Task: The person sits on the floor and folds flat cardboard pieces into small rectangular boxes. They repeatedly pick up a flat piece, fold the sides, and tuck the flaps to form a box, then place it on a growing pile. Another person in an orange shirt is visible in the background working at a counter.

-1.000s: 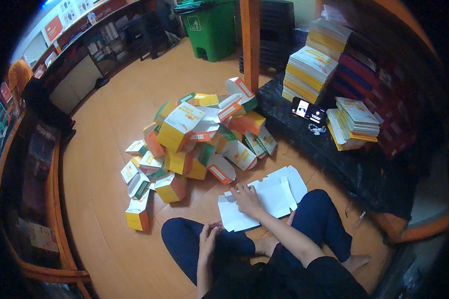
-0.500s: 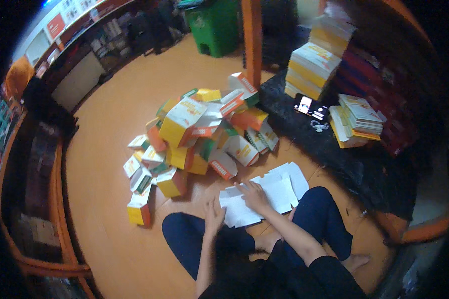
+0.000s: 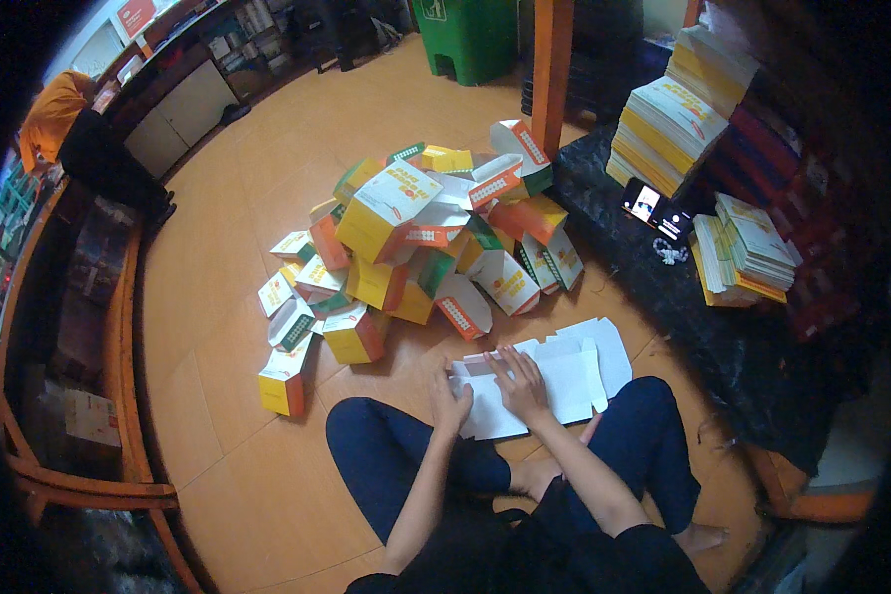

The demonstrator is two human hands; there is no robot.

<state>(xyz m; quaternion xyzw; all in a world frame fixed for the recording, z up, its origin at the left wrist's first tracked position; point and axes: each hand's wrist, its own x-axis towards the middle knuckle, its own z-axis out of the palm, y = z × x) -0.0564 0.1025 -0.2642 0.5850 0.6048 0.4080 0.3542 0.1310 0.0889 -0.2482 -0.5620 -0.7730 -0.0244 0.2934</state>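
Note:
A flat, unfolded cardboard box blank (image 3: 571,374) lies on the floor in front of my crossed legs, white inside up, with creased flaps along its edges. My left hand (image 3: 450,398) is at its left end, thumb on one side of the edge and fingers on the other, pinching it. Across the left part of the blank lies my right hand (image 3: 521,382), fingers stretched out and pressing on the card beside a raised flap. The right part of the blank is untouched, with a fold standing up near my right knee.
Beyond the blank is a heap of folded yellow, white, orange and green boxes (image 3: 386,267). At the right, stacks of flat cardboard (image 3: 668,124) and a phone (image 3: 645,202) rest on black sheeting (image 3: 604,188). An orange post (image 3: 552,79) and green bin (image 3: 470,40) stand behind. Another person (image 3: 94,139) is at far left.
My view has shifted, so the scene sits differently. My right hand's fingers now lie flatter on the blank. My left hand has closed in on the left edge.

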